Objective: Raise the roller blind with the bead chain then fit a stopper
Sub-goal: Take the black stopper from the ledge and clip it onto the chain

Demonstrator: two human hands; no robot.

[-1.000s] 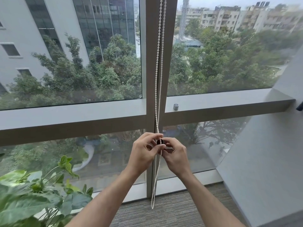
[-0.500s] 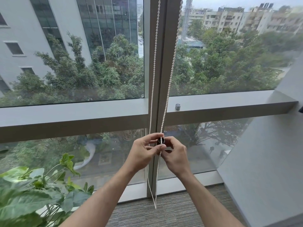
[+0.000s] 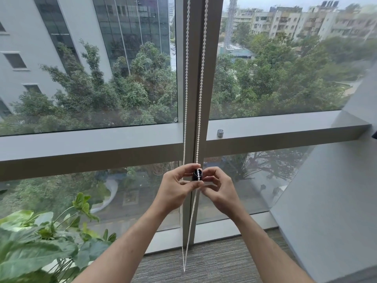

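A white bead chain (image 3: pixel 202 78) hangs in a long loop in front of the grey window mullion (image 3: pixel 212 58), its bottom near the carpet. A small black stopper (image 3: pixel 197 174) sits on the chain's right strand at waist height. My left hand (image 3: pixel 175 186) pinches that strand between thumb and forefinger, right at the stopper. My right hand (image 3: pixel 219 188) holds the stopper from the right with curled fingers. The roller blind itself is out of view above the frame.
A small silver cylinder (image 3: pixel 220 133) stands on the window's horizontal ledge (image 3: pixel 275 127), right of the mullion. A leafy potted plant (image 3: pixel 40 248) fills the lower left. A grey wall (image 3: pixel 336 201) angles in at the right. Striped carpet (image 3: pixel 214 260) lies below.
The two chain strands have spread apart and swung slightly right. Both hands stayed together at the stopper, and the view shifted a little.
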